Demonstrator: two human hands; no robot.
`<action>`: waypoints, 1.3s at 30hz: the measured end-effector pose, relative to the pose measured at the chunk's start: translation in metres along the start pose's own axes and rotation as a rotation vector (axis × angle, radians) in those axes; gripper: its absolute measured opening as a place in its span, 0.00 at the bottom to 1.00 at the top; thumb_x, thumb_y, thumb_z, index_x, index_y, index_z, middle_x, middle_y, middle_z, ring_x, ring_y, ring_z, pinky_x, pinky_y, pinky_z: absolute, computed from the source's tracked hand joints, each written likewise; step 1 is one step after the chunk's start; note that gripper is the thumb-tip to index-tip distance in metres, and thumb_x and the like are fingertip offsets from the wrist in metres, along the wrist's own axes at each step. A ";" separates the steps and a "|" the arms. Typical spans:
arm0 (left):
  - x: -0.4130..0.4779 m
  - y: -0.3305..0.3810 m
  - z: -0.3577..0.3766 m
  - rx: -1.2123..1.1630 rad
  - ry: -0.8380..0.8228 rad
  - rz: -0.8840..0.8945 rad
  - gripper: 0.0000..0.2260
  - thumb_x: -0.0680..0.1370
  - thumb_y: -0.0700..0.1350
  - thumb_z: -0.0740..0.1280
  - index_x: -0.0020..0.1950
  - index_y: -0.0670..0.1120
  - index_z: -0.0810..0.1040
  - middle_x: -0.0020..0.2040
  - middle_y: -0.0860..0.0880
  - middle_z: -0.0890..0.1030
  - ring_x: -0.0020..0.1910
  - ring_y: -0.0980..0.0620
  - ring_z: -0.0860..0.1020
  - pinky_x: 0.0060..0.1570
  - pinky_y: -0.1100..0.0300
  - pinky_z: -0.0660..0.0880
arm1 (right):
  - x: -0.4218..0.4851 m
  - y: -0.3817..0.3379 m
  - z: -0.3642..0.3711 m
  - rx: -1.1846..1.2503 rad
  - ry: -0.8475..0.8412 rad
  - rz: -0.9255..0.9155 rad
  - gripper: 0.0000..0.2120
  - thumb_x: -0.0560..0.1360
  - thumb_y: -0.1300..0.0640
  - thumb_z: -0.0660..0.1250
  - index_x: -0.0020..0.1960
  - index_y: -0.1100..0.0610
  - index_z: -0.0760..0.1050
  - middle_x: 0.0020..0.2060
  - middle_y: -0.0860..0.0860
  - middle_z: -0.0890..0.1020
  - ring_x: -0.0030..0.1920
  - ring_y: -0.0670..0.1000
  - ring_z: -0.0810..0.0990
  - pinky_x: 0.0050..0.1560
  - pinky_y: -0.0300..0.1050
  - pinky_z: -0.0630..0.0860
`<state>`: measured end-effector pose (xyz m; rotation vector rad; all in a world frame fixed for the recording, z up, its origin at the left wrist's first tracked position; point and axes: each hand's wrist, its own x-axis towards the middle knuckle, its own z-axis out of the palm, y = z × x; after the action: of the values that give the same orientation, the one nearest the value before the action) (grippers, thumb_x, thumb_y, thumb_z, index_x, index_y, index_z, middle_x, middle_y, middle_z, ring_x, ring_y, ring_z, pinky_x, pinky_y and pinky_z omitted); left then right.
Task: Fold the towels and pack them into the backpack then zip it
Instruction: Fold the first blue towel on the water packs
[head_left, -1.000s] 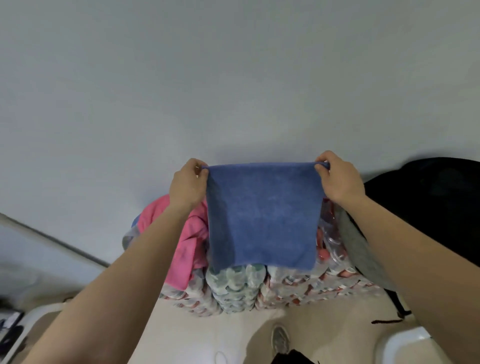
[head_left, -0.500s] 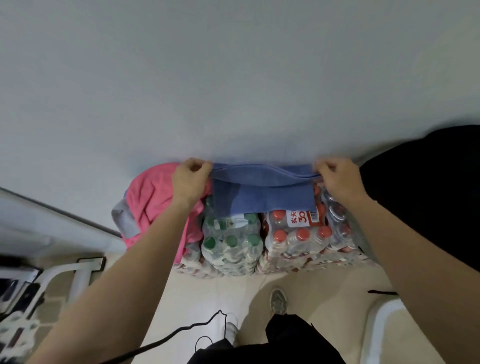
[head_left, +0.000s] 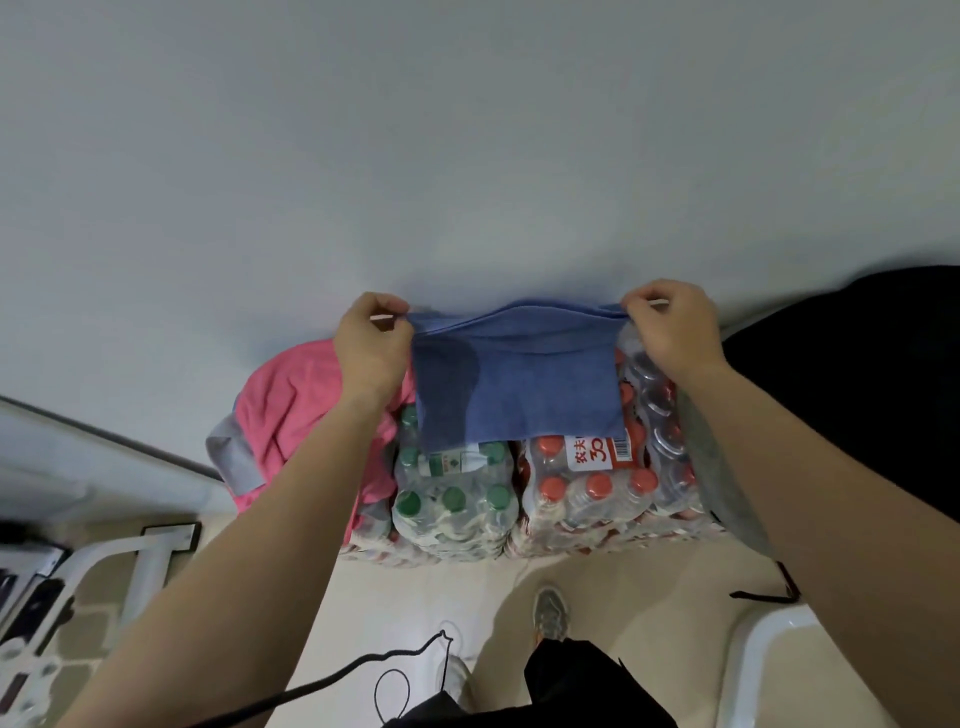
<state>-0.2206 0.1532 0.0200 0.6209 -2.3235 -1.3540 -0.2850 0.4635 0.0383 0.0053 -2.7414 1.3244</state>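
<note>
While both hands are pinching its top corners, the blue towel (head_left: 519, 384) is hanging over the bottle packs.

Left to right:
- White metal frame (head_left: 145, 561) is standing on the floor at far left.
- Pink towel (head_left: 296, 410) is lying bunched on the left end of the packs, with a grey cloth strip (head_left: 234, 462) showing at its left edge.
- Left hand (head_left: 371, 343): thumb and curled fingers are pinching the blue towel's upper left corner.
- Blue towel is spanning between the hands. Its top edge is sagging slightly and showing doubled layers, and its lower edge is draping over the pack tops.
- Shrink-wrapped pack of green-capped bottles (head_left: 452, 493) is sitting below the towel's left half.
- Wrapped pack of red-capped bottles (head_left: 587, 488) is sitting just beside it on the right, label showing.
- Right hand (head_left: 670, 327) is pinching the upper right corner the same way.
- Black backpack (head_left: 857, 374) is sitting at far right beyond the right forearm, apart from the towel. Cannot tell whether it is unzipped or what it is holding.
</note>
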 end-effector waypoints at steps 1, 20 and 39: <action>0.000 0.001 0.002 0.004 -0.003 0.016 0.10 0.70 0.33 0.66 0.45 0.46 0.80 0.43 0.51 0.83 0.42 0.54 0.81 0.42 0.63 0.77 | -0.001 0.000 0.001 0.002 0.020 -0.010 0.07 0.76 0.59 0.66 0.44 0.58 0.82 0.39 0.49 0.82 0.42 0.49 0.80 0.47 0.42 0.74; -0.091 -0.065 0.028 0.287 0.018 -0.075 0.07 0.71 0.33 0.65 0.41 0.43 0.80 0.46 0.46 0.76 0.41 0.53 0.72 0.45 0.71 0.63 | -0.069 0.064 0.042 -0.025 -0.119 0.291 0.15 0.73 0.70 0.67 0.56 0.56 0.78 0.55 0.51 0.79 0.52 0.48 0.77 0.52 0.40 0.73; -0.095 -0.061 0.038 0.479 -0.229 -0.340 0.20 0.72 0.39 0.70 0.61 0.37 0.67 0.57 0.36 0.77 0.53 0.34 0.77 0.51 0.45 0.76 | -0.074 0.056 0.064 -0.261 -0.209 0.501 0.27 0.70 0.60 0.76 0.63 0.63 0.66 0.59 0.63 0.77 0.55 0.65 0.79 0.50 0.56 0.79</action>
<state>-0.1506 0.2049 -0.0610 1.0959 -2.8597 -1.0354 -0.2198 0.4452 -0.0518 -0.6348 -3.2115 1.0858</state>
